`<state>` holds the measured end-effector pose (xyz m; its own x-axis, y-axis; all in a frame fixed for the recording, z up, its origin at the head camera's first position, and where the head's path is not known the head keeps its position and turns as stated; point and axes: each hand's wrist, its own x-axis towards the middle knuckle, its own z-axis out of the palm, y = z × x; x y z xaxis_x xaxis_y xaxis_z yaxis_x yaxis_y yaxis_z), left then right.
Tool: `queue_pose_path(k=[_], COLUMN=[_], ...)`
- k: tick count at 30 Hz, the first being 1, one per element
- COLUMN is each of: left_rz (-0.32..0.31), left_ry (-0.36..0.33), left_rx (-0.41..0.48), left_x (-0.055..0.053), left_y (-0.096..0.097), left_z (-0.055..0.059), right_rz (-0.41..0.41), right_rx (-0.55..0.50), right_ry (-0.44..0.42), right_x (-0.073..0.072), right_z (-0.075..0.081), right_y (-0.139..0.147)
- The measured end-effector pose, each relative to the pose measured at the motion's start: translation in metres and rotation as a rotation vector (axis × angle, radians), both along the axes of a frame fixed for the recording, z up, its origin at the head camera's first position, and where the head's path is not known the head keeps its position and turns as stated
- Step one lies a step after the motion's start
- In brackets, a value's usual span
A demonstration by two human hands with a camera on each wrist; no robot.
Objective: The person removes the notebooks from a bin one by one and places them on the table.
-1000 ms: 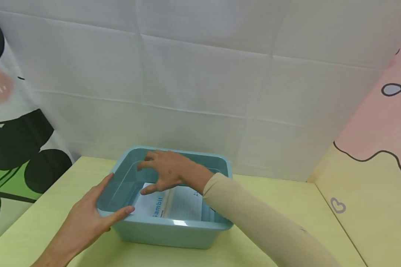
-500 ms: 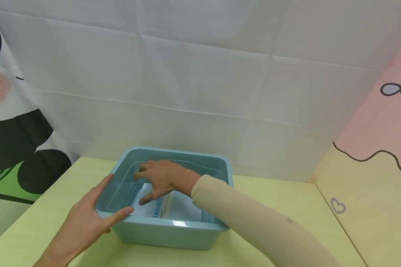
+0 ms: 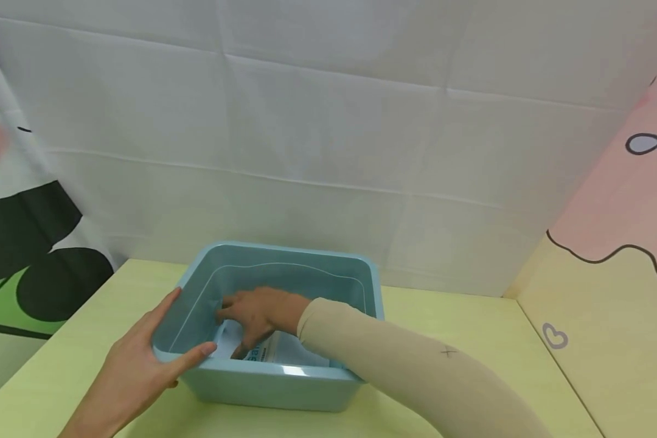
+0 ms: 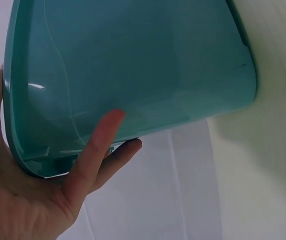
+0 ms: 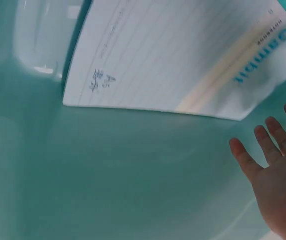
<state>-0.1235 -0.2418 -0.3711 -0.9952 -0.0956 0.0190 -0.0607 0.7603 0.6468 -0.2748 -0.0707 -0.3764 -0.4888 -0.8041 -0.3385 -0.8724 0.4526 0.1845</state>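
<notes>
Over the pale yellow tabletop [image 3: 471, 319], the right hand [image 3: 260, 313], fingers spread, has sunk deeper into the blue plastic basin [image 3: 268, 389] at lower centre, nearing the "Gambit" notebook [image 5: 167, 60] inside; contact is unclear. The left hand [image 3: 142, 359] grips the basin's near-left corner.

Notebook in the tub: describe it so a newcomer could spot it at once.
On the pale yellow table stands a blue-green tub. Inside it, near the right hand, lies the notebook. Its white, lined cover with blue "Gambit" lettering sets it apart from the plain tub.
</notes>
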Motion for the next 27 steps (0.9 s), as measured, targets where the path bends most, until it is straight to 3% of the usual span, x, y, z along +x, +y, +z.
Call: queue_pose_path(k=[10, 20, 27], left_rz=[0.011, 0.035, 0.04], left_ry=[0.05, 0.023, 0.01], left_rx=[-0.001, -0.031, -0.026], left_x=[0.002, -0.001, -0.001], left_y=[0.001, 0.0, -0.001], left_z=[-0.001, 0.0, -0.003], right_rz=[0.026, 0.041, 0.103], right_rx=[0.092, 0.12, 0.091], right_ry=[-0.021, 0.006, 0.032], right_x=[0.002, 0.004, 0.005], right_z=[-0.016, -0.014, -0.012], right_y=[-0.004, -0.006, -0.005])
